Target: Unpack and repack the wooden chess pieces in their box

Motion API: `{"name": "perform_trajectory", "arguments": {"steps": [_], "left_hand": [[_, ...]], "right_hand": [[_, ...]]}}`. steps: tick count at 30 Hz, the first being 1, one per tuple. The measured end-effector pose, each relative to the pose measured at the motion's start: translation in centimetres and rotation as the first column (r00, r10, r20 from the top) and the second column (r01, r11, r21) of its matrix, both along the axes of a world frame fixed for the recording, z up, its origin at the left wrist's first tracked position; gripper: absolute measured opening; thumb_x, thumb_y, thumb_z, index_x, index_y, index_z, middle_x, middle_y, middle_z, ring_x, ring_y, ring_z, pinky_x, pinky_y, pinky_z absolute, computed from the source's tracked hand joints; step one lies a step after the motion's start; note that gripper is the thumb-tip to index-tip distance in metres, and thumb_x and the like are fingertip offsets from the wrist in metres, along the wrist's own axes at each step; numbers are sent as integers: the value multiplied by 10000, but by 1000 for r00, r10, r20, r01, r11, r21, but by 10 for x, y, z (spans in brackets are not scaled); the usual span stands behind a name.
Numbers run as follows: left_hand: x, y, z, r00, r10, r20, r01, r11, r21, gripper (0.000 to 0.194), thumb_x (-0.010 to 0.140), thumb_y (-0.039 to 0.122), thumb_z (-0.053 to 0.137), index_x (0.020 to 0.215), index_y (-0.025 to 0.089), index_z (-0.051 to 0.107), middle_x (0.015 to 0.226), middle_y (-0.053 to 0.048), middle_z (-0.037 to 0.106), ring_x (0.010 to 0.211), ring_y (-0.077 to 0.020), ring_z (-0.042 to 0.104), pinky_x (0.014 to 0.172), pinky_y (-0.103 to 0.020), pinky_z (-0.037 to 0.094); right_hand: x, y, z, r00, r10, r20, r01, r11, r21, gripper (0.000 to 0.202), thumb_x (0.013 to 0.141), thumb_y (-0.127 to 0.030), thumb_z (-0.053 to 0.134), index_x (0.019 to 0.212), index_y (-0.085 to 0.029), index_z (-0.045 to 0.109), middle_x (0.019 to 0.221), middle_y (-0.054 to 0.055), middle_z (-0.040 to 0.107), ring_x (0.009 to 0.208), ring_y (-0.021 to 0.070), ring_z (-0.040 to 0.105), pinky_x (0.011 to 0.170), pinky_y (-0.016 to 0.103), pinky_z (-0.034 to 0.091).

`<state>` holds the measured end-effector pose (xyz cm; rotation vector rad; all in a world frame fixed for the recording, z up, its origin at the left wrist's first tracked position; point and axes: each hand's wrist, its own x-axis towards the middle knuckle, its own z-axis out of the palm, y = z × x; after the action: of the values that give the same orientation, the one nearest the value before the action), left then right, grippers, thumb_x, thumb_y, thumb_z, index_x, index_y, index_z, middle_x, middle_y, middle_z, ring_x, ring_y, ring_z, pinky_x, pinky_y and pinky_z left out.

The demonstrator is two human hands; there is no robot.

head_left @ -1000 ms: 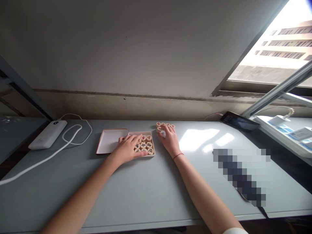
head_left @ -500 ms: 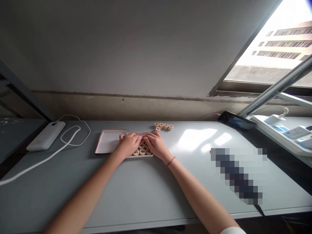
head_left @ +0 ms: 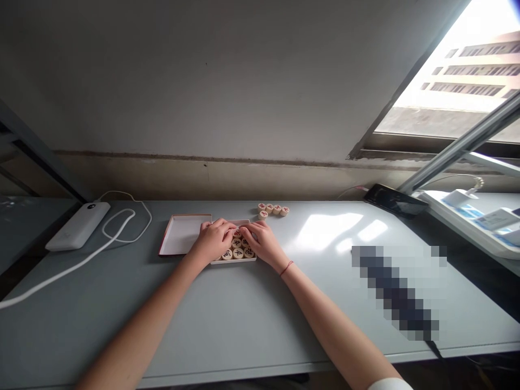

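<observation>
Chess pieces (head_left: 238, 253), round and pale with dark and red characters, are lying face up in a shallow white box (head_left: 235, 261) in the middle of the grey table (head_left: 244, 319). Nearest, a white sleeve is showing at the lower edge on the right arm, and a dark object (head_left: 400, 295), blurred by pixelation, is resting to the right. A red cord (head_left: 286, 268) is circling the right wrist. Beyond it, the left hand (head_left: 213, 239) is curving over the box's left side and the right hand (head_left: 262, 241) is leaning over its right side, fingertips bending close together near the far rim — whether either grip is pinching a piece, I cannot tell. Left of the box, a tray-like lid (head_left: 186, 234) is lying with its white inside up. Farther left, a white power bank (head_left: 78, 227) is sitting beside a looping white cable (head_left: 81, 261). Behind the box, five loose pieces (head_left: 269, 208) are standing apart from it — four in a row, one just in front. A phone (head_left: 394, 200) is leaning at the far right, and the wall (head_left: 203, 81) is rising behind everything.
</observation>
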<state>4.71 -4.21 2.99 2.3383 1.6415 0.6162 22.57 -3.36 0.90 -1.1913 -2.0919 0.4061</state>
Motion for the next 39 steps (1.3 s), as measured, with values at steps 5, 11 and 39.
{"name": "perform_trajectory", "arguments": {"steps": [5, 11, 39], "left_hand": [[0, -2, 7, 973, 7, 232, -55, 978, 201, 263, 919, 268, 421, 1067, 212, 631, 1036, -57, 666, 980, -188, 627, 915, -351, 448], [15, -14, 15, 843, -22, 537, -41, 994, 105, 238, 913, 363, 487, 1025, 217, 639, 1026, -35, 672, 880, -156, 646, 807, -276, 534], [21, -22, 5, 990, -39, 136, -3, 956, 295, 295, 915, 299, 507, 1187, 211, 580, 970, -57, 651, 879, -190, 641, 801, -297, 518]], "right_hand": [[0, -3, 5, 996, -38, -82, 52, 982, 179, 325, 896, -371, 536, 1169, -209, 606, 1097, 77, 676, 1119, 268, 488, 980, 435, 402], [-4, -10, 14, 973, 91, -213, -60, 987, 148, 207, 913, -286, 492, 1074, -231, 609, 978, 65, 689, 986, 215, 569, 862, 372, 476], [8, -13, 23, 966, -97, -239, 104, 994, 18, 150, 838, -317, 568, 915, -211, 640, 845, 27, 707, 706, 144, 640, 682, 254, 518]]}}
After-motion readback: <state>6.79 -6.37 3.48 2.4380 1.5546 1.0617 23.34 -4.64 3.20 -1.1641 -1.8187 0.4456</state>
